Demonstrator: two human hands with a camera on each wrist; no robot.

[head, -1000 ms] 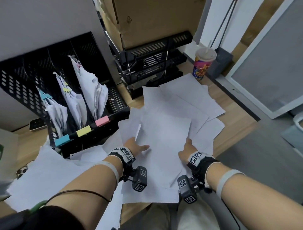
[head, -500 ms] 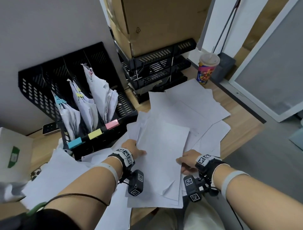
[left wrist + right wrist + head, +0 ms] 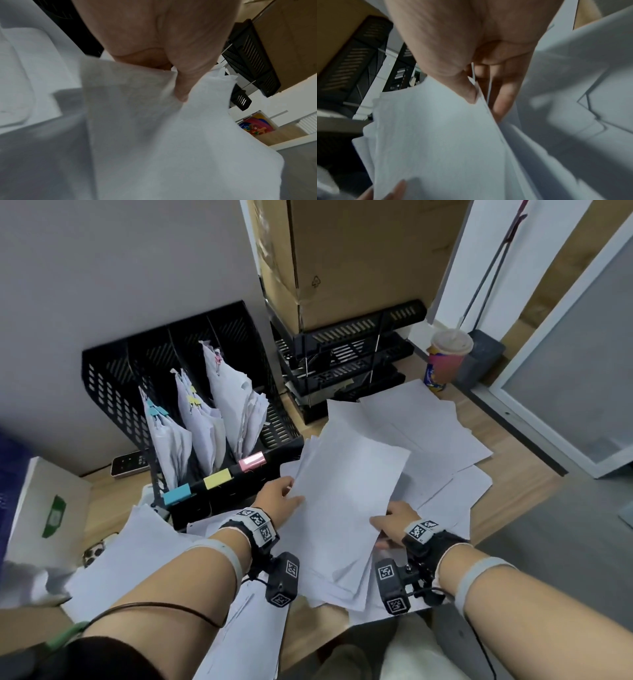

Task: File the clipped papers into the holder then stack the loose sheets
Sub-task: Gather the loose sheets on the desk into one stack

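Far to my left the black holder (image 3: 113,392) stands against the wall with the clipped papers (image 3: 205,419) upright in three of its slots. My left arm reaches forward across the desk (image 3: 534,494), and my left hand (image 3: 277,498) grips the left edge of a bundle of loose sheets (image 3: 342,508), thumb (image 3: 185,86) on top and the other fingers hidden under the paper. The bundle is raised off the desk, tilted up toward the holder. My right arm comes in from the right, and my right hand (image 3: 394,523) pinches the bundle's right edge, thumb (image 3: 467,92) above and fingers (image 3: 501,102) curled beneath. More sheets lie scattered on the desk beyond.
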